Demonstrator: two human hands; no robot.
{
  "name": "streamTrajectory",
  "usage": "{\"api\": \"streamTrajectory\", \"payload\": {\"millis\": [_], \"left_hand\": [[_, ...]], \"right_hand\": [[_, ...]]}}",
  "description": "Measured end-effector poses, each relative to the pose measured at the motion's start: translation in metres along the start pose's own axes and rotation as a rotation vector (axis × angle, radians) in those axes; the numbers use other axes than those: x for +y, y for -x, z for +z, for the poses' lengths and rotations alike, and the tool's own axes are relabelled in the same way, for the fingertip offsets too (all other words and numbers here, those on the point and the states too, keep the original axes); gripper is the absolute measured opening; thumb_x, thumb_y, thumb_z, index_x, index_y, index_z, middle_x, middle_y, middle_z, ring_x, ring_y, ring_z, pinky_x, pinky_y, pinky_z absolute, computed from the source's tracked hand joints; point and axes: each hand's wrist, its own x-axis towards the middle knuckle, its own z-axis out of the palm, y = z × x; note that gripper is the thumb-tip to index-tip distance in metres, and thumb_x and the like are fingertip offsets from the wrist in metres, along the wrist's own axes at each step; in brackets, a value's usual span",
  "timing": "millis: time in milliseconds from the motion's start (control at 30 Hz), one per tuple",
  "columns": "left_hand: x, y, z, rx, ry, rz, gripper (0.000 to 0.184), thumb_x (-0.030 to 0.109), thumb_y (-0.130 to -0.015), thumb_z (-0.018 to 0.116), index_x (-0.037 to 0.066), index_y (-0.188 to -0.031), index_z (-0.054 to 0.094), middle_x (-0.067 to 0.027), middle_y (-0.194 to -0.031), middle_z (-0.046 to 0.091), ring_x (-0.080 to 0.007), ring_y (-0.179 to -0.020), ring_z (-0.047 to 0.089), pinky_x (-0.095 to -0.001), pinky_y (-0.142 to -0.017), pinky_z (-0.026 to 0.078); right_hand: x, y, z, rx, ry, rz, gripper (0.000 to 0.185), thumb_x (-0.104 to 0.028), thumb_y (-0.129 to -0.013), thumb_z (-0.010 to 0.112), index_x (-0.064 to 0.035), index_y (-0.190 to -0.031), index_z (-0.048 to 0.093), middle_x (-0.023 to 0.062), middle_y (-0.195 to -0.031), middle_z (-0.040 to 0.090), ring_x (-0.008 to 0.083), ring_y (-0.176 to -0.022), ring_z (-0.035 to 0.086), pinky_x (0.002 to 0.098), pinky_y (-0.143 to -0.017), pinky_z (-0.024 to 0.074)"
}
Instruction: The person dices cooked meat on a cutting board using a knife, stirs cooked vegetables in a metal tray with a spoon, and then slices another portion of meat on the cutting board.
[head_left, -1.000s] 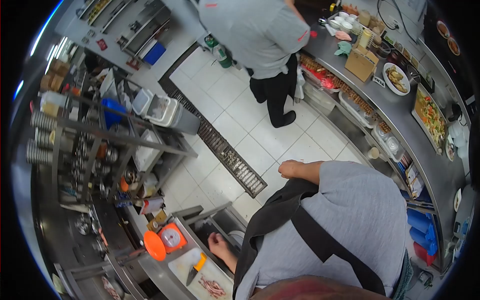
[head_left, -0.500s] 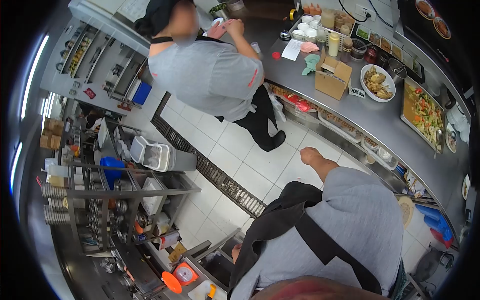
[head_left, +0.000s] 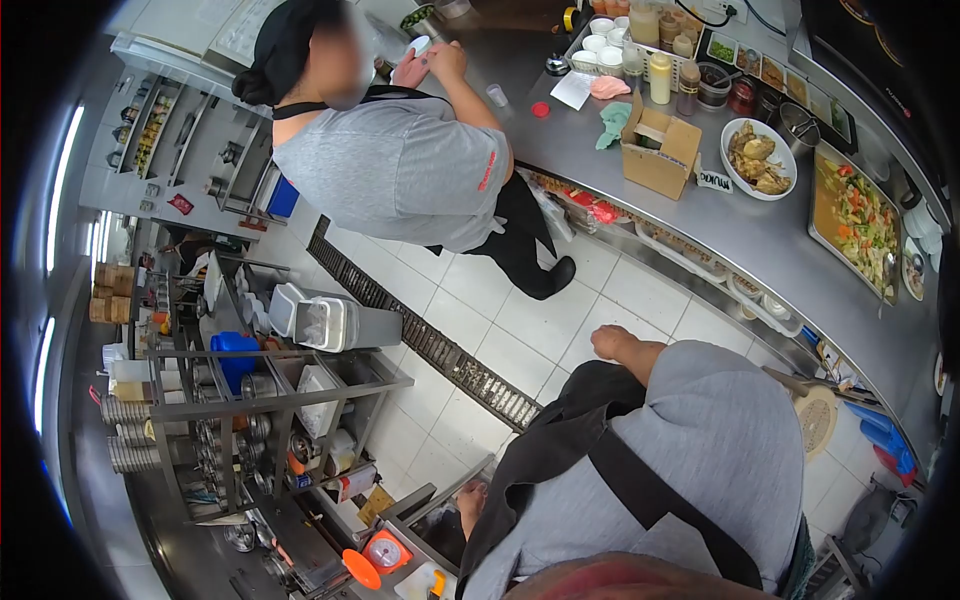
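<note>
My right hand (head_left: 612,343) hangs in front of my apron, above the white floor tiles. Its fingers are curled in, and nothing shows in them. Low on the other side, my left hand (head_left: 471,504) comes out from behind my black apron (head_left: 535,450). It is beside an open metal compartment (head_left: 437,528) that looks dark inside. The apron covers part of this hand, and its finger shape is unclear. Near it are an orange kitchen scale (head_left: 385,551) and a round orange lid-like piece (head_left: 361,569).
A co-worker (head_left: 390,170) stands ahead, holding a small white cup (head_left: 420,46). Along the right, a steel counter (head_left: 570,140) bears a cardboard box (head_left: 660,160), a bowl of meat (head_left: 757,160) and a tray of vegetables (head_left: 855,225). A drain grate (head_left: 420,340) crosses the floor; a metal rack (head_left: 280,400) stands left.
My left hand shows more from behind the apron, over the compartment. My right hand has shifted slightly down and left. The view has turned a little; the co-worker still handles the cup.
</note>
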Motion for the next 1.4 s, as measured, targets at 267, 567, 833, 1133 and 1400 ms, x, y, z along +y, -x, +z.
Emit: {"api": "streamTrajectory", "payload": {"millis": [267, 567, 833, 1133, 1400], "left_hand": [[-0.056, 0.0, 0.029, -0.023, -0.068, 0.042, 0.023, 0.02, -0.087, 0.062, 0.005, -0.103, 0.068, -0.0065, -0.084, 0.069, -0.0166, -0.072, 0.064, -0.0338, -0.061, 0.051], [-0.051, -0.015, 0.039, -0.094, 0.022, -0.046, 0.022, 0.02, -0.087, 0.061, 0.006, -0.103, 0.067, -0.006, -0.085, 0.068, -0.0166, -0.072, 0.063, -0.034, -0.061, 0.05], [-0.048, -0.05, 0.042, -0.189, 0.018, -0.037, 0.021, 0.02, -0.088, 0.06, 0.006, -0.102, 0.066, -0.0056, -0.085, 0.067, -0.0167, -0.072, 0.063, -0.0342, -0.06, 0.05], [0.019, -0.122, 0.0, -0.284, -0.028, 0.071, 0.019, 0.02, -0.088, 0.058, 0.007, -0.101, 0.064, -0.0052, -0.085, 0.066, -0.0167, -0.072, 0.062, -0.0345, -0.06, 0.049], [0.17, -0.131, -0.029, -0.085, 0.086, -0.081, 0.023, 0.021, -0.088, 0.058, 0.006, -0.105, 0.064, -0.0056, -0.089, 0.066, -0.0181, -0.072, 0.062, -0.0352, -0.06, 0.049]], "right_hand": [[0.007, -0.024, -0.039, 0.114, -0.012, 0.037, 0.028, -0.01, -0.085, 0.05, -0.0029, -0.103, 0.071, 0.0188, -0.113, 0.066, 0.0328, -0.11, 0.062, 0.0415, -0.095, 0.05], [0.009, -0.014, -0.016, 0.041, 0.09, 0.061, 0.028, -0.003, -0.084, 0.053, -0.0034, -0.106, 0.071, 0.0165, -0.115, 0.067, 0.0301, -0.11, 0.063, 0.0399, -0.094, 0.0514], [-0.017, -0.018, -0.014, 0.013, 0.059, 0.078, 0.027, -0.013, -0.085, 0.053, -0.005, -0.103, 0.071, 0.0166, -0.111, 0.068, 0.0317, -0.109, 0.062, 0.0423, -0.095, 0.0491], [-0.003, -0.036, -0.083, 0.312, -0.015, 0.149, 0.027, -0.025, -0.087, 0.054, -0.0066, -0.099, 0.071, 0.0146, -0.105, 0.069, 0.0335, -0.105, 0.063, 0.045, -0.092, 0.0497], [0.038, -0.078, -0.061, 0.221, 0.003, 0.215, 0.027, -0.022, -0.084, 0.055, -0.0074, -0.098, 0.072, 0.0134, -0.107, 0.069, 0.032, -0.107, 0.063, 0.0434, -0.095, 0.0498]]}}
